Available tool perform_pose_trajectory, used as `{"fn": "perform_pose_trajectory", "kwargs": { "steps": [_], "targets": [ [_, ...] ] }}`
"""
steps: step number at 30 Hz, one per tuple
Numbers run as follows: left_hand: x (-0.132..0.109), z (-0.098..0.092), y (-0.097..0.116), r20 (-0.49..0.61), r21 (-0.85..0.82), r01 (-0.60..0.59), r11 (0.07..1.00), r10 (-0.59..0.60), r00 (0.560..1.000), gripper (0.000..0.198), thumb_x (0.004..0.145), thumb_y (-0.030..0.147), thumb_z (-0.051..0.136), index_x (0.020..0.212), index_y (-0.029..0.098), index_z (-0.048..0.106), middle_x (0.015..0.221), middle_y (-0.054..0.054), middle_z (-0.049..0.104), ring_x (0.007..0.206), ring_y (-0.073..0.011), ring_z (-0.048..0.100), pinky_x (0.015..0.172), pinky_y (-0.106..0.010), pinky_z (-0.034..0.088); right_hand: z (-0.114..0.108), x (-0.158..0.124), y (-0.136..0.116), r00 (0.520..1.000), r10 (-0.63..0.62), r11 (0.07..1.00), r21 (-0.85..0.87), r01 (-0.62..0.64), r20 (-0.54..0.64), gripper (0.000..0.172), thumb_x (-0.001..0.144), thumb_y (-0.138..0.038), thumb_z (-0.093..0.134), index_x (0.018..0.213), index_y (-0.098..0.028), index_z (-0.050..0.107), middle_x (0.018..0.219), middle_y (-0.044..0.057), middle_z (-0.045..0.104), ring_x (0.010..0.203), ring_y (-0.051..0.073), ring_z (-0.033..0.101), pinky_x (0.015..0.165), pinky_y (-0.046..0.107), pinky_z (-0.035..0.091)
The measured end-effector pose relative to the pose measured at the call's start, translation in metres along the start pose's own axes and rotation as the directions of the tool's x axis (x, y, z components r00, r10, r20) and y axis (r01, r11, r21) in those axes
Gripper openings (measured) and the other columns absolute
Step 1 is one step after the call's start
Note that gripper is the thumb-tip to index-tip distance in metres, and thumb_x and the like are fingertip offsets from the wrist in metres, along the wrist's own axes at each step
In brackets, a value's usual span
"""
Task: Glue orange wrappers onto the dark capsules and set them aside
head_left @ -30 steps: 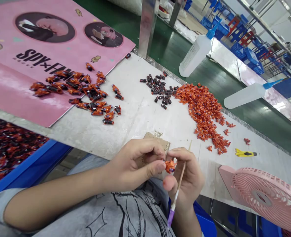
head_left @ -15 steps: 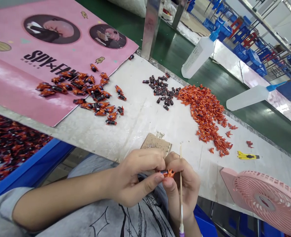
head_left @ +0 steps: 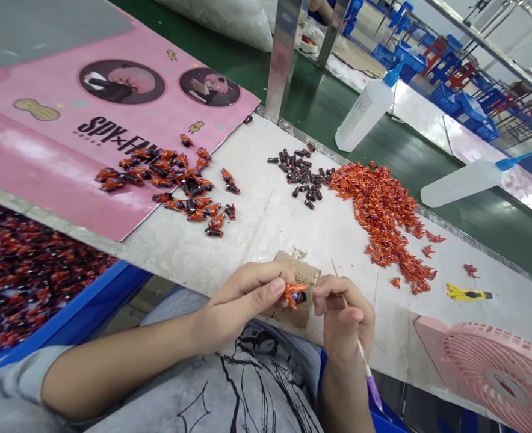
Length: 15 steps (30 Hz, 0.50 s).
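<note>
Between thumb and fingers, my left hand pinches a small orange plastic part with blue and dark patches. Its dark end points toward my right hand, which is a short gap away. A thin wooden stick with a purple section near its lower end is held slantwise in my right fingers. Under my hands lies a speckled piece of brown cardboard. Beyond it are a small pile of black parts and a large heap of orange spiky parts.
Joined orange-and-black pieces lie partly on a pink printed sheet. A blue bin full of similar pieces stands at left. Two white bottles with blue nozzles, a yellow cutter and a pink fan are at right.
My hands have moved apart; the orange part stays in my left hand with a dark piece showing on it. The stick has tilted in my right hand. The whole view has shifted slightly.
</note>
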<state>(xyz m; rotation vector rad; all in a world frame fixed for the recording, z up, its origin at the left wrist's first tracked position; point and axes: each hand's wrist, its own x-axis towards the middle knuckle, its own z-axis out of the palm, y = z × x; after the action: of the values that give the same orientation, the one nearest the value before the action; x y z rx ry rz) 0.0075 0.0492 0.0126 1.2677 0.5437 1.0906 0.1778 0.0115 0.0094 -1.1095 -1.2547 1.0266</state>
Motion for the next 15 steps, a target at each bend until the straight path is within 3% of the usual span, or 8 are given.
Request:
{"fn": "perform_pose_trajectory", "kwargs": {
  "steps": [2,4,5,8,10,12,13,15],
  "targets": [
    [0.003,-0.008,0.002,-0.023,0.138,-0.07,0.988,0.073,0.997,0.04,0.104,0.045,0.043,0.076,0.02,0.057,0.063,-0.001,0.054,0.056,-0.016,0.05,0.052,-0.028,0.04,-0.008,0.0,0.004,0.999,0.002,1.0,-0.02,-0.002,-0.033,0.049,0.097,-0.064,0.053,0.088,-0.02,0.072,0.061,-0.002,0.052,0.057,0.014,0.05,0.052,0.026,0.038],
    [0.009,-0.024,0.007,0.0,0.394,-0.125,0.911,0.137,0.991,0.034,0.104,0.034,0.043,0.076,0.021,0.056,0.063,0.0,0.055,0.055,-0.0157,0.05,0.052,-0.028,0.039,-0.017,-0.001,0.007,0.998,-0.008,0.997,-0.072,0.003,-0.062,0.047,0.098,-0.061,0.052,0.087,-0.019,0.071,0.06,-0.002,0.052,0.056,0.014,0.05,0.053,0.026,0.039],
    [0.013,-0.036,0.01,0.015,0.56,-0.127,0.819,0.143,0.99,0.03,0.101,0.028,0.045,0.074,0.021,0.055,0.062,0.0,0.055,0.055,-0.0157,0.049,0.052,-0.028,0.038,-0.022,-0.002,0.009,0.996,-0.012,0.994,-0.106,0.002,-0.087,0.047,0.099,-0.059,0.051,0.086,-0.019,0.071,0.06,-0.001,0.052,0.056,0.014,0.05,0.053,0.026,0.039],
    [0.028,-0.084,0.017,0.021,0.917,-0.065,0.394,0.115,0.993,0.026,0.093,0.025,0.053,0.067,0.023,0.052,0.061,0.0,0.052,0.058,-0.0189,0.049,0.053,-0.03,0.033,-0.036,-0.006,0.014,0.983,-0.014,0.985,-0.173,-0.018,-0.182,0.046,0.1,-0.057,0.051,0.083,-0.018,0.07,0.06,-0.001,0.053,0.056,0.014,0.05,0.052,0.027,0.038],
    [0.04,-0.116,0.02,0.022,0.984,-0.04,0.172,0.104,0.994,0.033,0.095,0.028,0.053,0.062,0.023,0.048,0.059,0.001,0.047,0.054,-0.0178,0.044,0.051,-0.03,0.025,-0.044,-0.01,0.017,0.973,-0.015,0.984,-0.174,-0.026,-0.229,0.044,0.1,-0.055,0.053,0.082,-0.018,0.07,0.06,-0.001,0.053,0.056,0.014,0.049,0.053,0.026,0.037],
    [0.056,-0.136,0.021,-0.021,1.0,0.023,-0.009,0.156,0.988,0.036,0.096,0.036,0.056,0.064,0.023,0.051,0.06,0.001,0.045,0.053,-0.0167,0.04,0.05,-0.031,0.021,-0.05,-0.013,0.019,0.967,-0.005,0.986,-0.165,-0.039,-0.254,0.041,0.099,-0.053,0.056,0.082,-0.018,0.07,0.059,-0.002,0.053,0.056,0.013,0.049,0.053,0.025,0.037],
    [0.067,-0.139,0.021,-0.022,0.997,0.034,-0.069,0.16,0.987,0.036,0.096,0.042,0.057,0.067,0.022,0.055,0.063,0.0,0.048,0.053,-0.0168,0.041,0.049,-0.031,0.021,-0.051,-0.015,0.02,0.964,0.009,0.986,-0.16,-0.054,-0.266,0.039,0.099,-0.051,0.057,0.084,-0.018,0.071,0.059,-0.002,0.054,0.056,0.013,0.05,0.053,0.025,0.037],
    [0.09,-0.132,0.02,0.045,0.99,-0.037,-0.137,0.054,0.998,0.029,0.097,0.043,0.059,0.08,0.019,0.063,0.075,-0.003,0.06,0.062,-0.0184,0.052,0.052,-0.03,0.027,-0.051,-0.018,0.02,0.958,0.041,0.985,-0.147,-0.086,-0.282,0.033,0.098,-0.048,0.059,0.09,-0.019,0.072,0.061,-0.002,0.057,0.057,0.013,0.052,0.054,0.025,0.039]
  ]
}}
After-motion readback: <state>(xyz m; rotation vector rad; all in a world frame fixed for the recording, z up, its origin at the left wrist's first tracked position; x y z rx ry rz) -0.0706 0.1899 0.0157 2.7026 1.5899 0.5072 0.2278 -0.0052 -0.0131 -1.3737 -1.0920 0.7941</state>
